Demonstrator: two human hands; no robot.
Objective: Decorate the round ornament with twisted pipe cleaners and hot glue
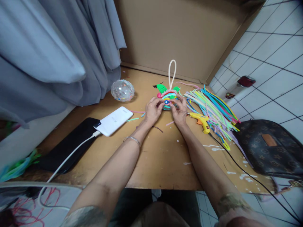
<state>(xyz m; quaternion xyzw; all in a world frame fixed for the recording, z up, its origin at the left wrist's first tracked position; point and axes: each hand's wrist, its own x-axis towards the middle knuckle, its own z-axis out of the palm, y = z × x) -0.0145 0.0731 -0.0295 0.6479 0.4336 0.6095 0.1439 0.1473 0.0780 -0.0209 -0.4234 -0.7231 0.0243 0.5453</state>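
Both hands meet at a small round ornament (169,94) wrapped in bands of coloured pipe cleaners. Green leaf shapes, a pink ball and a tall white loop (172,74) stick up from its top. My left hand (153,108) grips its left side, fingers closed by a small blue coil (167,102) on the front. My right hand (179,108) holds the right side, its thumb and fingers pressed near the same coil. A yellow glue gun (201,121) lies just right of my right hand, its nozzle close to the fingers.
Many loose pipe cleaners (208,107) spread at the right, beside a dark patterned bag (272,146). To the left are a clear ball (122,90), a white power bank (115,121) with a cable, and a black case (73,145). The glue gun's cord (246,170) crosses the table's right side.
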